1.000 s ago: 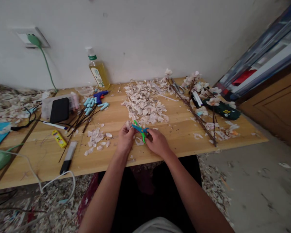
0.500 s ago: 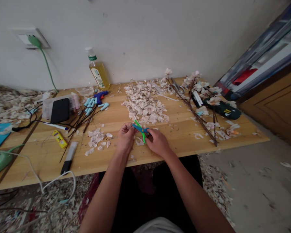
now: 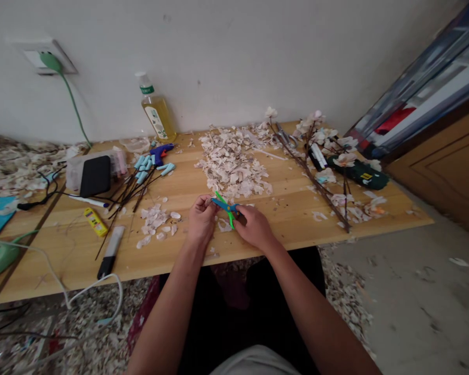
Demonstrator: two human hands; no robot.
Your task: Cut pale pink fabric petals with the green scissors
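My right hand (image 3: pixel 254 225) is closed round the handles of blue and green scissors (image 3: pixel 227 206). The green part crosses the blue one, and their tips point toward my left hand (image 3: pixel 201 217). That hand is pinched, thumb against fingers, right at the blade tips; what it holds is too small and covered to make out. Below the scissors lies a pale cut scrap (image 3: pixel 223 225). Just beyond my hands spreads a large heap of pale, petal-like flakes (image 3: pixel 234 161). A smaller pile of whitish petal pieces (image 3: pixel 153 220) lies left of my left hand.
Flowering branches (image 3: pixel 324 192) lie at the right end of the wooden table (image 3: pixel 140 263). Toward the left are a blue glue gun (image 3: pixel 162 154), light-blue sticks (image 3: pixel 144 167), a black phone (image 3: pixel 96 176), a yellow box (image 3: pixel 96 222) and a utility knife (image 3: pixel 111 252). A bottle (image 3: pixel 158 117) stands against the wall.
The view has shifted slightly. Both hands and the scissors stay almost in the same place, with the blades still crossed at my left fingertips.
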